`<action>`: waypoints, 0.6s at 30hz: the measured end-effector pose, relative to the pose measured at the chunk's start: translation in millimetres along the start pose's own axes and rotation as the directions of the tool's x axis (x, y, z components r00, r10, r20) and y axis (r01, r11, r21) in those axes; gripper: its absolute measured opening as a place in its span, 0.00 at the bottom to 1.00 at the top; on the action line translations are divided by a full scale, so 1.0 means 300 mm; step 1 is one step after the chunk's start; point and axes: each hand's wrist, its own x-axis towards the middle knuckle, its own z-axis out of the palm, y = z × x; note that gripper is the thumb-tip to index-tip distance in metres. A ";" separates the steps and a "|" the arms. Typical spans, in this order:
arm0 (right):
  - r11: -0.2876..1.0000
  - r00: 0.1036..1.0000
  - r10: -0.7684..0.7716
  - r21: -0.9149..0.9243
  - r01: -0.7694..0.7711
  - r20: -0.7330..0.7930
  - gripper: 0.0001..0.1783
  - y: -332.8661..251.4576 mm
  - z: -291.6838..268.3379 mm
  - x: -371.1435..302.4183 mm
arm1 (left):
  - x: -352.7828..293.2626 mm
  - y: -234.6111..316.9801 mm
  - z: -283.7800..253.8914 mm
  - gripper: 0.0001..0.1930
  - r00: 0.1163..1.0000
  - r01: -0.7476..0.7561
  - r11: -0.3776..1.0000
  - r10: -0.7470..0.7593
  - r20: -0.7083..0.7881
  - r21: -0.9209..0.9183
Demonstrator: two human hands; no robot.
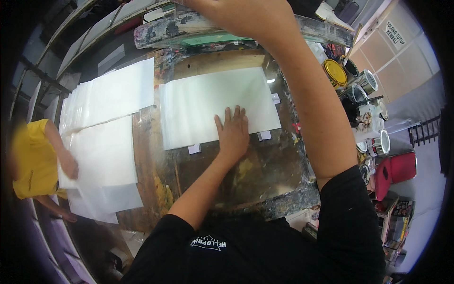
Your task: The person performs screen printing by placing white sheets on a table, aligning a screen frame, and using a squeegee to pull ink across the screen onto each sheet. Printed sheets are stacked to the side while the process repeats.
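Observation:
My left hand (233, 132) lies flat on a white, slightly translucent sheet (203, 104), its fingers spread near the sheet's near right part. Small pale tabs (194, 149) stick out along the sheet's near and right edges. The sheet rests on a dark, glossy, paint-stained table (222, 184). My right arm reaches up and across to the far side, where my right hand (246, 16) is at a paint-crusted frame (165, 31) that looks raised. The top edge of the view cuts off its fingers, so its grip is hidden.
Stacks of white sheets (109, 94) cover the table's left side. Beyond them a person in a yellow shirt (35, 151) has a hand (70, 168) on the nearer stack. Several paint cans (335, 72) crowd the right side, near a red chair (397, 170). Racks (71, 52) stand at far left.

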 end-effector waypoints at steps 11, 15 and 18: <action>1.000 0.993 -0.005 0.009 0.004 0.119 0.51 -0.008 -0.028 -0.006 | 0.001 0.039 -0.069 0.43 0.987 -0.126 0.985 0.113 0.114 0.115; 1.000 0.997 -0.009 -0.018 0.011 0.082 0.51 -0.010 -0.041 -0.020 | -0.002 0.039 -0.082 0.59 0.983 -0.145 0.988 0.137 0.125 0.060; 0.999 0.998 -0.001 -0.047 0.004 0.066 0.51 -0.003 -0.030 -0.004 | 0.000 0.055 -0.112 0.65 0.983 -0.095 0.993 0.082 0.166 0.073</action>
